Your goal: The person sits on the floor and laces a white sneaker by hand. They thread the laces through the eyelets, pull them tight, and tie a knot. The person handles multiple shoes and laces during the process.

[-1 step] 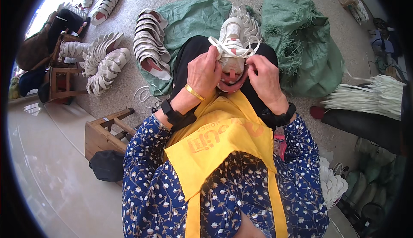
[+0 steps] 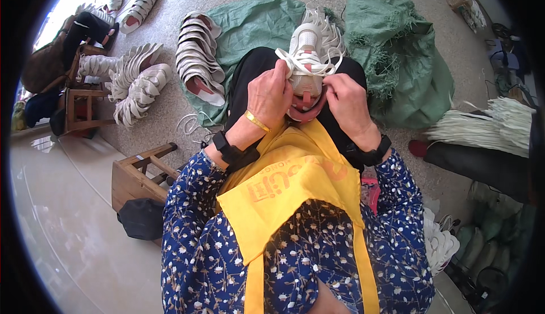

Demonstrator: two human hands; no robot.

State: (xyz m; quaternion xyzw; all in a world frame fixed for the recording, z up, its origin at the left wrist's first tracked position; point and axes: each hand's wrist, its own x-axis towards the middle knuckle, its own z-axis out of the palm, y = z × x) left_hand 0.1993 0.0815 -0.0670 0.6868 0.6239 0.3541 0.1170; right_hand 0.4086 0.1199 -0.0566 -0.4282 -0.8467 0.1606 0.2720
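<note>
A white sneaker (image 2: 305, 41) with pink trim rests toe-away on my lap, over black trousers. Its white lace (image 2: 309, 64) loops loosely across the top. My left hand (image 2: 272, 92), with a gold bangle and a black wrist strap, pinches the lace and the shoe's left side. My right hand (image 2: 347, 103), also with a black wrist strap, grips the shoe's right side by the lace. The heel end is hidden behind my fingers. A yellow apron (image 2: 289, 183) hangs over my blue flowered top.
Rows of white shoes (image 2: 196, 58) and more shoes (image 2: 136, 84) lie on the floor at left. Green sacks (image 2: 397, 58) spread behind my knees. A wooden stool (image 2: 133, 172) stands at my left, a bundle of white laces (image 2: 494, 126) at right, and another person (image 2: 62, 53) sits far left.
</note>
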